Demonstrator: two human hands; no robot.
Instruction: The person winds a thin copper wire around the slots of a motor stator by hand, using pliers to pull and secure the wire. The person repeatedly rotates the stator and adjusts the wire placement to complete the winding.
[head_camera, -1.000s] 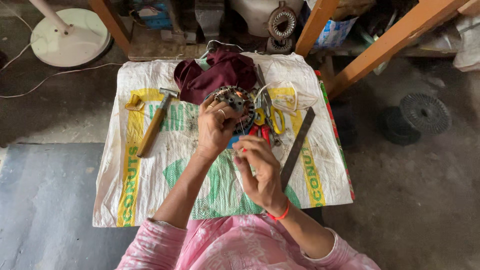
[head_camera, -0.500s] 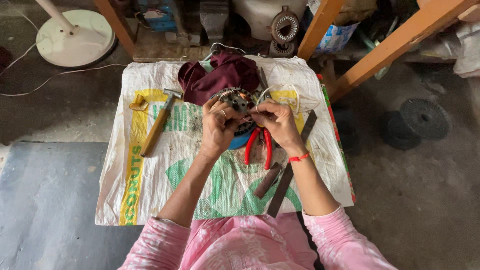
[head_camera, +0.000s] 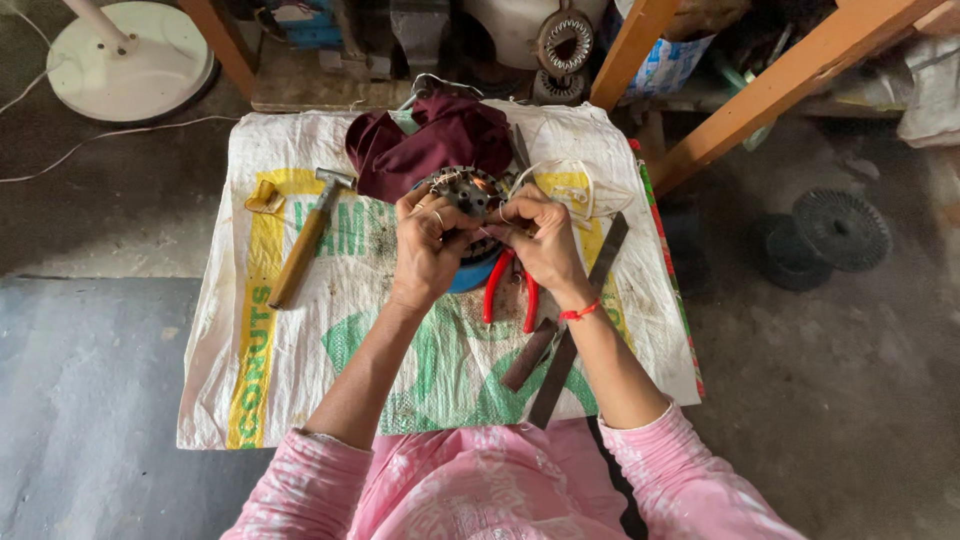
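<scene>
A round grey motor stator (head_camera: 467, 190) with copper windings is held up over a white woven sack (head_camera: 330, 340) spread on the floor. My left hand (head_camera: 428, 245) grips its left side from below. My right hand (head_camera: 538, 238) pinches at its right edge with fingers closed on the windings. Under the stator a blue round part (head_camera: 470, 275) shows. Red-handled pliers (head_camera: 510, 295) lie on the sack just below my right hand.
A wooden-handled hammer (head_camera: 303, 243), a maroon cloth (head_camera: 432, 140), a long flat file (head_camera: 580, 320) and a white cord (head_camera: 590, 195) lie on the sack. A white fan base (head_camera: 130, 60), wooden legs (head_camera: 790, 70) and dark wire spools (head_camera: 840, 230) surround it.
My right hand rose from the lower sack to the stator's right edge and now grips it. The pliers and file are uncovered. My left hand kept hold of the stator.
</scene>
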